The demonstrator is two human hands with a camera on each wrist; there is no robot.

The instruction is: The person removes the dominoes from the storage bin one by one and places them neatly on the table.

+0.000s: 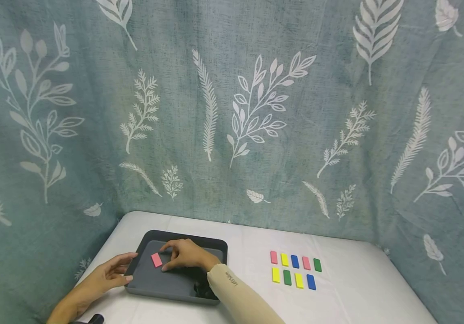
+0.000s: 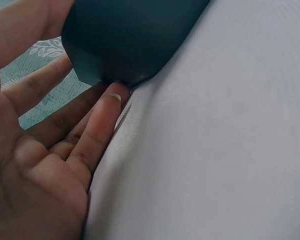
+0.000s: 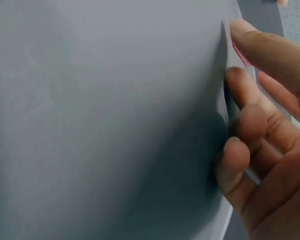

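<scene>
A pink rectangular block [image 1: 157, 260] lies in the left part of the dark grey tray [image 1: 167, 294]. My right hand [image 1: 187, 254] reaches into the tray from the right, thumb and index finger spread apart just beside the block, with nothing between them. In the right wrist view, the block's edge shows pink behind the thumb [image 3: 262, 50]. At the tray's left side, my left hand [image 1: 104, 276] touches the wall with index finger and thumb. The left wrist view has its fingers [image 2: 97, 125] fairly straight, against the tray's lower corner.
Several pink, yellow, blue and green blocks [image 1: 295, 261] lie in two rows on the white-covered table [image 1: 361, 279], right of the tray. A teal curtain [image 1: 232, 180] with white leaf patterns hangs behind and at both sides. Something black [image 1: 96, 318] shows near the left wrist.
</scene>
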